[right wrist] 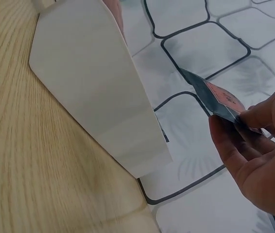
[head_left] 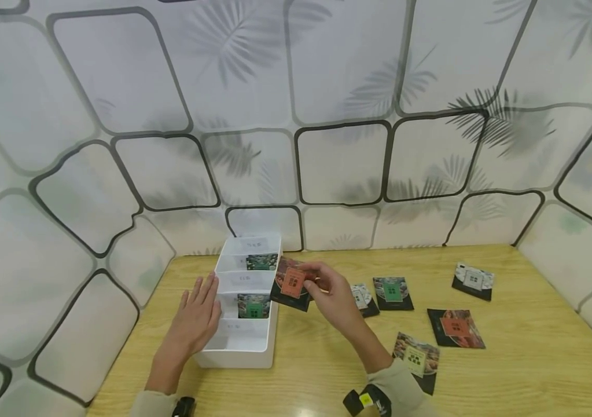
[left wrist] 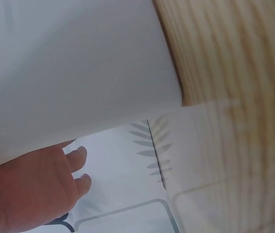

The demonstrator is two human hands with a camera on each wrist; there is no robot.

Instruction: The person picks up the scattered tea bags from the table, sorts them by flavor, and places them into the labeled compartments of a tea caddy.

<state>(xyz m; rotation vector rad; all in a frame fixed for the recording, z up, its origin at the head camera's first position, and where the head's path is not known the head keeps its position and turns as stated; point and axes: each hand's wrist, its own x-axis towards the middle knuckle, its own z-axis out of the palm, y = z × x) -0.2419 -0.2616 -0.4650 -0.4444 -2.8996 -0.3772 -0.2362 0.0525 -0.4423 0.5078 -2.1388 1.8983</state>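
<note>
My right hand (head_left: 336, 296) pinches a flat dark packet with a red label (head_left: 291, 282) between thumb and fingers, beside the right edge of a white divided box (head_left: 238, 359). In the right wrist view the packet (right wrist: 220, 99) is tilted, above the level of the box's side wall (right wrist: 89, 87). Along the box's left edge lies my left hand (head_left: 194, 318), its fingers extended and gripping nothing. Two compartments hold packets with green labels: one nearer packet (head_left: 254, 307) and one farther packet (head_left: 261, 262). The left wrist view shows the left hand (left wrist: 30, 189) partly hidden behind the box wall.
Right of the box, the wooden table (head_left: 322, 359) carries a green-labelled packet (head_left: 393, 293), a red-labelled packet (head_left: 456, 328), a yellow-labelled packet (head_left: 416, 359) and two white-labelled packets, one farther right (head_left: 474, 281). A patterned curtain (head_left: 342, 168) stands behind.
</note>
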